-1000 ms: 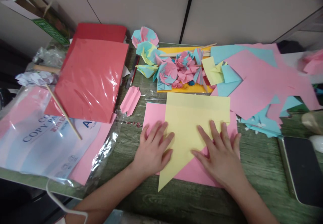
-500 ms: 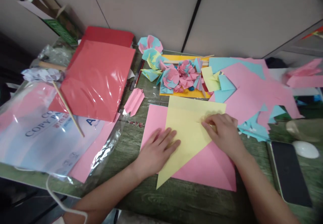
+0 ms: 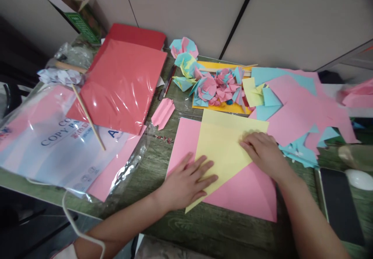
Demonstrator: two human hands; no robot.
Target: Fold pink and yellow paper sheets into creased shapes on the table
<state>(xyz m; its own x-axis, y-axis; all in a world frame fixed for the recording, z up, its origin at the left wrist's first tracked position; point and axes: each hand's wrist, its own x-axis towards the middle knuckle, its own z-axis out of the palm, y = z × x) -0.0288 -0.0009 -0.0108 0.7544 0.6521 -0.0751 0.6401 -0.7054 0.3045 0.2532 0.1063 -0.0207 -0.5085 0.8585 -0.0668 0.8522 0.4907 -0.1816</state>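
A yellow sheet of paper (image 3: pixel 230 142), folded along a diagonal edge, lies on top of pink paper (image 3: pixel 244 196). Resting flat with spread fingers, my left hand (image 3: pixel 189 181) presses on the yellow paper's lower left part and overlaps the pink paper beside it. My right hand (image 3: pixel 259 148) is at the yellow paper's right corner, fingers curled together against it. That hand covers the corner, and its fingertips are partly hidden.
Folded paper flowers (image 3: pixel 206 88) lie behind on a yellow-orange sheet. Pink and blue paper scraps (image 3: pixel 294 107) spread to the right, near a phone (image 3: pixel 339 204) and white mouse (image 3: pixel 360 179). Left are red paper (image 3: pixel 122 84), a copy-paper bag (image 3: pixel 67 150) and a folded pink piece (image 3: pixel 163 114).
The camera view has shifted, so the table's contents appear farther right. My left hand has slid slightly toward me on the yellow paper. My right hand stays at the corner.
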